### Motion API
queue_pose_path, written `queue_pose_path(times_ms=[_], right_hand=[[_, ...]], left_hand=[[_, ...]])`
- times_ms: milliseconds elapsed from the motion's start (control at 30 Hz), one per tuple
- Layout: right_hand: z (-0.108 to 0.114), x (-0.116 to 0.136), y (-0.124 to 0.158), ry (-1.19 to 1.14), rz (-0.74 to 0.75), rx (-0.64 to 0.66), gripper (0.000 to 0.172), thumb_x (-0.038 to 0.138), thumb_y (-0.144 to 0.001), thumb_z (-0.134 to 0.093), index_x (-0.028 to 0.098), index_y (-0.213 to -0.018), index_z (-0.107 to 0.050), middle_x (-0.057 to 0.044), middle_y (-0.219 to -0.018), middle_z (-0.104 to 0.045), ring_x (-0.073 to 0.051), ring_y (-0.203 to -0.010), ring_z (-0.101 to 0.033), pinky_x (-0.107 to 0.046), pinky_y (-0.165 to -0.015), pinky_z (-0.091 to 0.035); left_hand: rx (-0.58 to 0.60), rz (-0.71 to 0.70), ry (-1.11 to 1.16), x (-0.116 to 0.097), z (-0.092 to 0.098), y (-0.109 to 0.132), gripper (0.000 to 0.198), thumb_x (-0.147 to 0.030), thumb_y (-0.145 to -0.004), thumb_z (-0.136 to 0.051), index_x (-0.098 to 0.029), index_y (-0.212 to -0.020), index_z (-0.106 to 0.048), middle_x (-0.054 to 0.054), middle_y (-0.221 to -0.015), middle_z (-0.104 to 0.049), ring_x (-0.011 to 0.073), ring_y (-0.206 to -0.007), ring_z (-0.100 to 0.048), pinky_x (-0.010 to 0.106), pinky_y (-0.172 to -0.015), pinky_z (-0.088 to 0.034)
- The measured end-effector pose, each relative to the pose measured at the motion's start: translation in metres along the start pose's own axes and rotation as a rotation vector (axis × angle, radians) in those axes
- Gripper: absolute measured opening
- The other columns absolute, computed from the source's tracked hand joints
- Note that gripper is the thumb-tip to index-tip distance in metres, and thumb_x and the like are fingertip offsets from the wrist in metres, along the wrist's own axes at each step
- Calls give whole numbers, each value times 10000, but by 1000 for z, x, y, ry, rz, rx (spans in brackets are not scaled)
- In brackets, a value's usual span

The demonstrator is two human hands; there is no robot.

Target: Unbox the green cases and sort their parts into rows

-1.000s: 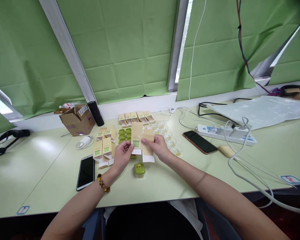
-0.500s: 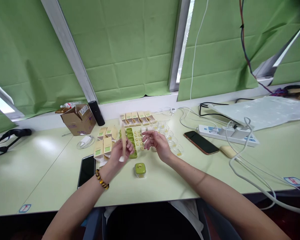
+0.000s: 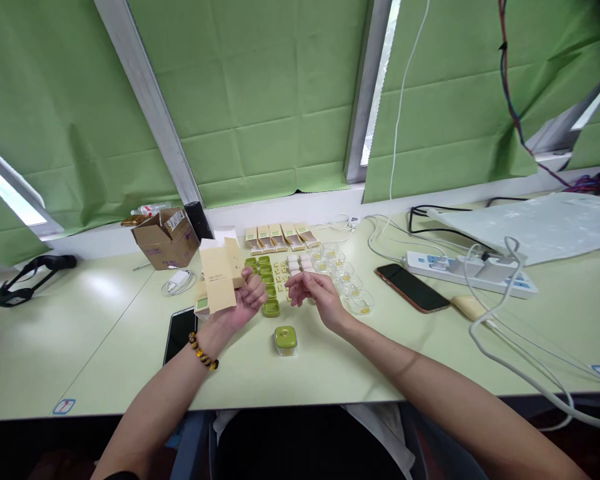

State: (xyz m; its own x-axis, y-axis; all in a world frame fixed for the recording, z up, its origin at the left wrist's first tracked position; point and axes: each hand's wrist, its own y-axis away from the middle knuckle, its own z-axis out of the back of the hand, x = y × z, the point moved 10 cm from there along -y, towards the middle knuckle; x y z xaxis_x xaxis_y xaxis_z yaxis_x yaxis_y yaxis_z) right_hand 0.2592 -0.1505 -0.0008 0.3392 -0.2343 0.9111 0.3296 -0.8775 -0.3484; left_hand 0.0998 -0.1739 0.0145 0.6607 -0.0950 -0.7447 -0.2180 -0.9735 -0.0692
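Note:
My left hand (image 3: 250,297) holds up an unfolded tan cardboard box (image 3: 219,275) with its flaps sticking out, above the left part of the table. Empty and half curled, my right hand (image 3: 317,293) hovers beside a group of small pale pink pieces (image 3: 297,261). A small square container with a green lid (image 3: 286,339) stands in front of both hands. Between the hands lie a column of green lids (image 3: 271,308) and rows of small yellow pieces (image 3: 280,269). To the right of my right hand are several clear containers (image 3: 361,303).
Folded tan boxes (image 3: 276,237) stand in a row at the back. A brown carton (image 3: 165,240) is at back left, and a phone (image 3: 181,332) lies left of my left arm. Right of my hands are another phone (image 3: 413,288), a white power strip (image 3: 470,270) and loose cables.
My left hand has turned the cardboard box from edge-on so its broad printed side faces me. The right hand stays nearly in place. The whole view has shifted slightly.

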Motion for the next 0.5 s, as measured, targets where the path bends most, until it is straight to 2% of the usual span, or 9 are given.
queue_pose_path(times_ms=[100, 167, 233, 333, 433, 500], right_hand=[[-5, 1, 2, 36, 12, 17, 596, 743, -908, -672, 158, -884, -783, -56, -717, -724, -169, -593, -683, -283, -559, -506], [-9, 5, 4, 72, 26, 31, 587, 739, -910, -673, 163, -879, -779, -51, -708, -721, -168, -592, -674, -285, -560, -504], [-13, 10, 7, 107, 47, 55, 577, 727, -932, -656, 165, -890, -782, -48, -703, -718, -167, -600, -670, -286, -567, -503], [-21, 19, 13, 163, 85, 102, 555, 691, -980, -615, 167, -906, -784, -48, -710, -718, -167, -622, -674, -288, -585, -505], [-29, 30, 18, 239, 142, 152, 533, 651, -1020, -577, 173, -914, -787, -49, -716, -720, -170, -637, -670, -296, -607, -518], [-34, 35, 21, 291, 178, 184, 523, 626, -1041, -555, 175, -916, -787, -47, -713, -718, -169, -635, -667, -300, -620, -528]], left_hand=[[-34, -55, -119, -27, 7, -4, 208, -307, -901, -719, -233, -810, -548, -64, -591, -252, 104, -485, -250, 260, -463, -261], [-92, -142, -194, -54, 18, -12, 206, -341, -891, -734, -227, -840, -571, -59, -610, -298, 104, -499, -317, 251, -466, -298], [-243, -249, -303, -85, 39, -25, 225, -326, -905, -727, -218, -814, -551, -63, -601, -320, 97, -499, -359, 237, -475, -346], [-606, -386, -667, -138, 76, -45, 311, -360, -999, -661, -201, -781, -507, -44, -626, -447, 80, -529, -457, 220, -546, -467], [-730, -383, -787, -168, 101, -78, 304, -377, -1043, -631, -177, -835, -538, -27, -642, -528, 87, -556, -533, 243, -609, -536], [-806, -359, -878, -180, 116, -97, 262, -334, -1074, -582, -142, -895, -578, 6, -672, -585, 100, -574, -575, 272, -638, -552]])
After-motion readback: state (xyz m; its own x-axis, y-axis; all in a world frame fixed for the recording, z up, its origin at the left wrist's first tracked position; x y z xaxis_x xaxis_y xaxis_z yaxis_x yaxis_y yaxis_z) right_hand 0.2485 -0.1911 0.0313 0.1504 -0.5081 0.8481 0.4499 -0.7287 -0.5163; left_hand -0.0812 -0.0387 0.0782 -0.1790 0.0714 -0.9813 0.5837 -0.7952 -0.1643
